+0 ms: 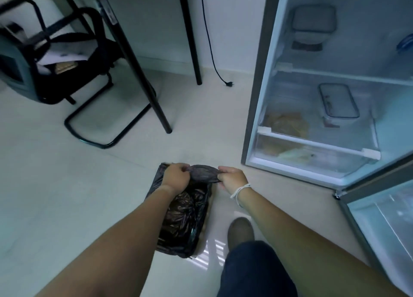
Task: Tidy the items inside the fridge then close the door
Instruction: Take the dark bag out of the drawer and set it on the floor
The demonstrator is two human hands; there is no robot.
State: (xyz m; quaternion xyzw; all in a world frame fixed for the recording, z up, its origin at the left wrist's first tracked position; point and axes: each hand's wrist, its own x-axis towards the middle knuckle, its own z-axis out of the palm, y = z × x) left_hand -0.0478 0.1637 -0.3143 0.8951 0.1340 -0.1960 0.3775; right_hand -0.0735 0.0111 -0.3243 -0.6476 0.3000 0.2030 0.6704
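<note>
Hands, left hand [175,176] and right hand [232,178], fingers pinched on the mouth of a crinkled black plastic bag [186,216], near-left of the open grey fridge [257,91].

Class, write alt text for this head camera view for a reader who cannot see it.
Both hands, left hand and right hand, pinch the top of a black plastic bag on the tiled floor. To the right, the fridge stands open, holding lidded containers.
</note>
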